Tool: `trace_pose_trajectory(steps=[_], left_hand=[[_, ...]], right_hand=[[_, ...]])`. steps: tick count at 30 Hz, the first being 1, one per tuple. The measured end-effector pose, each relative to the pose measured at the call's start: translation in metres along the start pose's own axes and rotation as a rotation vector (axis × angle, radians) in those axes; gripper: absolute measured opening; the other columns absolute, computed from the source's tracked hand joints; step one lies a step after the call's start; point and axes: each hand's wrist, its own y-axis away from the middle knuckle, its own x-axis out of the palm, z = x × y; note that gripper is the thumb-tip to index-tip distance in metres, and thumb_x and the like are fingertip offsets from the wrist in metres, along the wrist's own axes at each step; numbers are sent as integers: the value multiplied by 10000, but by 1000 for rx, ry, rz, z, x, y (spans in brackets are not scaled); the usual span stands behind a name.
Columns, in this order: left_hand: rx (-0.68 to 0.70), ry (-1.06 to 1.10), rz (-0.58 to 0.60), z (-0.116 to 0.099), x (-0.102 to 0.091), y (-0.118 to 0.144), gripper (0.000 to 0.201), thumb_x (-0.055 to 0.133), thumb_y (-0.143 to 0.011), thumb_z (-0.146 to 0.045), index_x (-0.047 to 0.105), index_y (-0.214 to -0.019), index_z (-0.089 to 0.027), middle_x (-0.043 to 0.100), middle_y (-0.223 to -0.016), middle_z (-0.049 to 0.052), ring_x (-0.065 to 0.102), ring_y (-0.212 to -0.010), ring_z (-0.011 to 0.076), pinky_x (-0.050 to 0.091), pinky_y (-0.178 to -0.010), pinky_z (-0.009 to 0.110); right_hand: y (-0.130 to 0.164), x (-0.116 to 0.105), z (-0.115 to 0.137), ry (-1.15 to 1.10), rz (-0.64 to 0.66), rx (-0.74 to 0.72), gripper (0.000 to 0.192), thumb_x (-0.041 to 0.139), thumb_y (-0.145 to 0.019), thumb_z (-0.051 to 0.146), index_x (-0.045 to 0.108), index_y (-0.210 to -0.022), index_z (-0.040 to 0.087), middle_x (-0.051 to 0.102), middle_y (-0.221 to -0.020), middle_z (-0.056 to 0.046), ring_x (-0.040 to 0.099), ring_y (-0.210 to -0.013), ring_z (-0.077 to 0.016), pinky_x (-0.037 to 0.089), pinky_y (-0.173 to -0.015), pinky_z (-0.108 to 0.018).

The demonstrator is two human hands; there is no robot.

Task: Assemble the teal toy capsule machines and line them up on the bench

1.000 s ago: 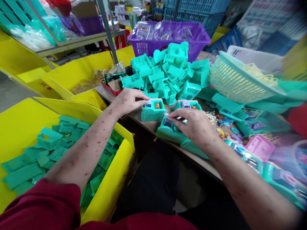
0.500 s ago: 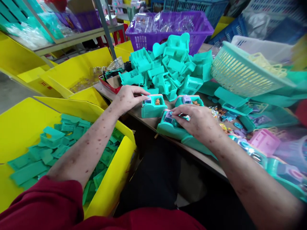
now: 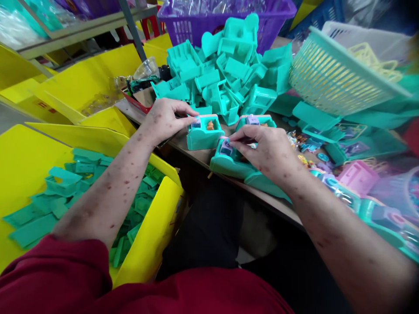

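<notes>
My left hand (image 3: 166, 117) reaches to a teal plastic toy case (image 3: 205, 138). Its thumb and forefinger are closed at the case's left end, on a small lavender piece there. A small orange figure (image 3: 210, 125) sits in the same case. My right hand (image 3: 270, 148) pinches a tiny purple piece (image 3: 228, 144) over the end of a second teal case (image 3: 225, 163), nearer the table edge. Behind that hand stands a third teal case with a lavender block (image 3: 252, 119) in it, partly hidden by my fingers.
A heap of teal plastic shells (image 3: 229, 69) lies behind the cases, before a purple basket (image 3: 193, 26). A mint basket (image 3: 340, 74) with yellow parts stands at right. Below left, a yellow box (image 3: 157, 226) holds flat teal pieces. More filled cases (image 3: 376, 213) line the right.
The view has tipped down slightly, so the scene sits higher in the picture. Both hands keep nearly the same places at the cases, the right fingers still at the front one.
</notes>
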Motion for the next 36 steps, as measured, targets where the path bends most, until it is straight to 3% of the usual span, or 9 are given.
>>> trace_pose_trajectory(steps=[18, 24, 27, 36], left_hand=[[24, -4, -10, -2, 1, 2, 247, 864, -908, -426, 890, -1048, -224, 868, -1014, 58, 783, -952, 246, 574, -856, 365], [20, -17, -9, -3, 1, 2, 255, 860, -911, -436, 889, -1058, -230, 863, -1029, 66, 778, -956, 252, 576, -851, 372], [16, -20, -4, -4, 1, 3, 285, 857, -914, -465, 884, -1063, -225, 858, -1025, 72, 771, -946, 250, 587, -869, 381], [7, 0, -16, -2, 3, 4, 273, 855, -918, -452, 884, -1072, -228, 851, -1027, 61, 754, -949, 245, 566, -888, 377]], right_hand=[[3, 2, -2, 217, 12, -287, 141, 678, -1064, 226, 819, -1075, 220, 849, -1155, -79, 800, -1051, -272, 597, -898, -381], [2, -6, 6, 279, 118, -340, 242, 588, -1091, 186, 825, -1133, 202, 832, -1232, -113, 779, -1154, -308, 622, -917, -421], [-1, -8, 10, 306, 157, -343, 242, 583, -1093, 190, 824, -1109, 199, 832, -1204, -122, 776, -1145, -312, 620, -927, -429], [1, -1, 2, 179, 60, -225, 133, 666, -1061, 258, 798, -1070, 245, 844, -1103, -77, 795, -1035, -298, 593, -915, -430]])
